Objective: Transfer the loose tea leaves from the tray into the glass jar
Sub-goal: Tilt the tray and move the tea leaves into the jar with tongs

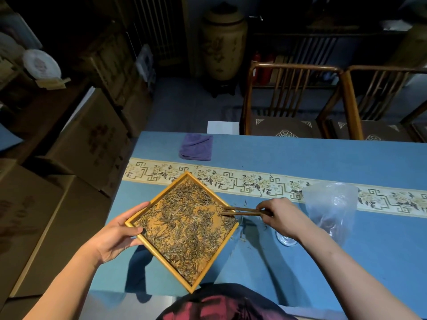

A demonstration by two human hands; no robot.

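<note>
Head view. Your left hand [120, 234] grips the left corner of the wooden tray [138, 218], thumb over the rim and fingers beneath, holding it lifted and turned corner-on above the blue table [300, 158]. The tea leaves [184, 225] lie in a thin, loose layer across most of the tray floor; a few strays [242, 237] have already fallen onto the cloth beside its right corner. Your right hand [280, 217] pinches a pair of wooden tongs [242, 210], their tips reaching into the leaves at the tray's right corner.

Handling, as judged: the leaves are dry, very light and brittle, so they likely scatter and break under force; rake or nip them gently. The tray looks stiff and light; its raised rim is the sound place to hold.

Hard to make out: whether the tong tips hold any leaves. The jar is not plainly seen; only a curved piece of glass [286, 241] shows beneath your right wrist, mostly hidden by it. The clear plastic bag [330, 204] beside it blurs what lies behind.
</note>
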